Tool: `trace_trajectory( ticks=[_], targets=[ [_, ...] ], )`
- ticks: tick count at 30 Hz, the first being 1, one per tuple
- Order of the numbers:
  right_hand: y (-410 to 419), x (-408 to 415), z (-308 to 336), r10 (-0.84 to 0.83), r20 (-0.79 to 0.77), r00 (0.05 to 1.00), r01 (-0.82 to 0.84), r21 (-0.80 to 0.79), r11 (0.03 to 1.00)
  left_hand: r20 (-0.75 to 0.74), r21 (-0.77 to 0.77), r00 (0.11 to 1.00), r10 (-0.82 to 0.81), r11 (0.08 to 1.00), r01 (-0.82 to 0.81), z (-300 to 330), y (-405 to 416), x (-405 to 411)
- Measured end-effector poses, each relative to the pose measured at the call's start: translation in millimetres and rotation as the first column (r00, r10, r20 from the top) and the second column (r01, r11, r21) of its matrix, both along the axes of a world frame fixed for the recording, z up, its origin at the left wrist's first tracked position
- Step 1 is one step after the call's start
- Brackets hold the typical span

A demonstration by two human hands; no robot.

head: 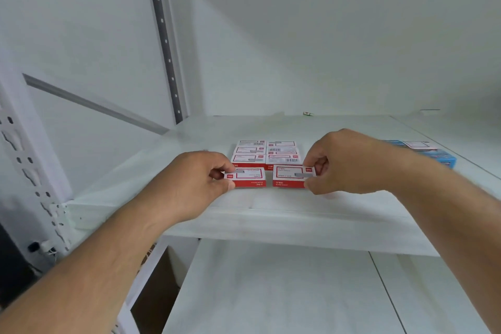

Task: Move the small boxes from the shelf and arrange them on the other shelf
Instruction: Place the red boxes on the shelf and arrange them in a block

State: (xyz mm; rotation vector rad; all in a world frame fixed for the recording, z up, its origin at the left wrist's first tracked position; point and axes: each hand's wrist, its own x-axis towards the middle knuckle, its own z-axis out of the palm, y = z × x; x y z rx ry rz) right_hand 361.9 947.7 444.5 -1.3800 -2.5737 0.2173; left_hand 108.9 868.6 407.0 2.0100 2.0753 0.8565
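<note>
**Two boxes going down at the shelf front**

While both arms are reaching over the white shelf [298, 214], the left hand [189, 184] is pinching the left red-and-white box [250, 177] by its end, and the right hand [344, 163] is pinching the right box [290, 176] likewise, fingers pressed on each. Just behind, six matching boxes [267, 153] are sitting in two tight columns. Farther right, blue boxes [433, 154] are lying.
</note>
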Motion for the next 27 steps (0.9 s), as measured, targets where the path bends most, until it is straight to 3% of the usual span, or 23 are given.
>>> trace_trajectory(
  ticks=[14, 27],
  targets=[
    [15.0, -20.2, -3.9, -0.048, 0.110, 0.993, 0.046, 0.019, 0.999, -0.105, -0.047, 0.993, -0.051, 0.998, 0.046, 2.7, 18.6, -13.7],
    [15.7, -22.0, -8.2, -0.076, 0.025, 0.997, 0.075, 0.070, 0.995, -0.156, -0.008, 0.985, -0.078, 0.997, 0.077, 1.2, 27.8, -10.4]
  ],
)
